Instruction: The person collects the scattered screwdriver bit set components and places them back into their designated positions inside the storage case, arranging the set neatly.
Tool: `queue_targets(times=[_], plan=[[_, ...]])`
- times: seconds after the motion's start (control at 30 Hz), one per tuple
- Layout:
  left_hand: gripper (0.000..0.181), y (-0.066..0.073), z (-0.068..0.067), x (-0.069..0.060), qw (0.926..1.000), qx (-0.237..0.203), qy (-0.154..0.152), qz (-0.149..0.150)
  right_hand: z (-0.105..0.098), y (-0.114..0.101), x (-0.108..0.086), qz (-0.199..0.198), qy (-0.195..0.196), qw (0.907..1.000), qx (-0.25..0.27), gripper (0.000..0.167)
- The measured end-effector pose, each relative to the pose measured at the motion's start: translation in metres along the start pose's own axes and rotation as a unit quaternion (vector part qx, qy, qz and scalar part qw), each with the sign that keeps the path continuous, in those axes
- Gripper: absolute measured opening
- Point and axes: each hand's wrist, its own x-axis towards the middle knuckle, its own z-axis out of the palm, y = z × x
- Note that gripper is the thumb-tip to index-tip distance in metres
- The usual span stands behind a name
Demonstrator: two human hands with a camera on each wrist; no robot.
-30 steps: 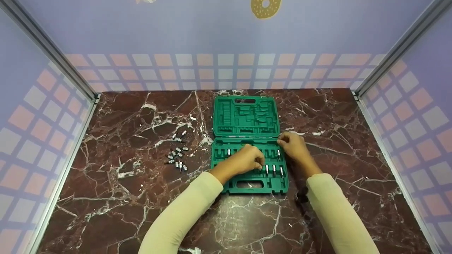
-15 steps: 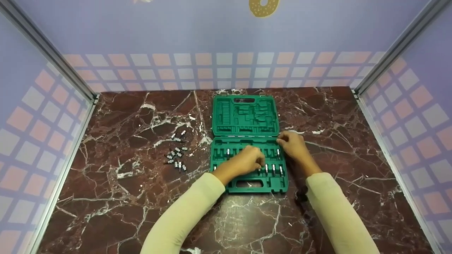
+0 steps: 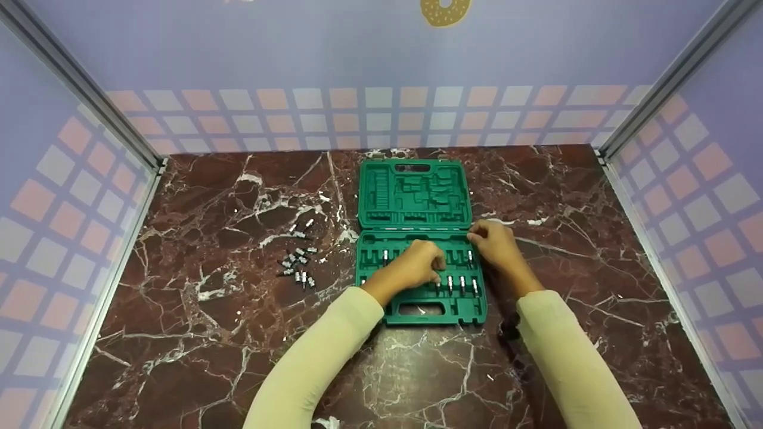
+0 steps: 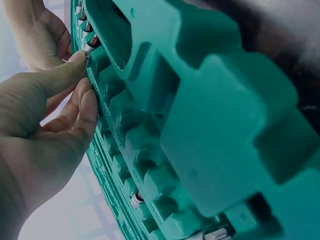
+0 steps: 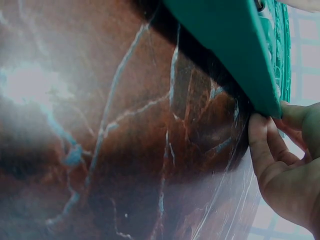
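Lilac walls (image 3: pixel 298 47) enclose veined dark-red tabletop (image 3: pixel 197 357) bearing open green case (image 3: pixel 414 221).

In the open green plastic case (image 3: pixel 414 189), the person's left hand (image 3: pixel 411 265) blocks the lower tray's middle, with 3 silver metal bits (image 3: pixel 462 284) just right of it; the right hand (image 3: pixel 498 244) bars the edge near the hinge. Dark-red veined marble tabletop (image 3: pixel 338 268) leaves passage between case and scattered silver-and-black bits (image 3: pixel 299 256).
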Motion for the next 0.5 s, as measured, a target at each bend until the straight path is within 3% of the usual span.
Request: queue_targets(times=[0.2,0.5], plan=[[0.021,0.002,0.0,0.002,0.9997,0.006,0.002,-0.023,0.0,0.001,0.0,-0.001,-0.002,1.0,-0.001,0.013],[0.014,0.012,0.002,0.006,0.9961,0.01,0.031,-0.082,0.0,0.001,0.001,-0.007,0.003,0.9999,-0.01,0.012]])
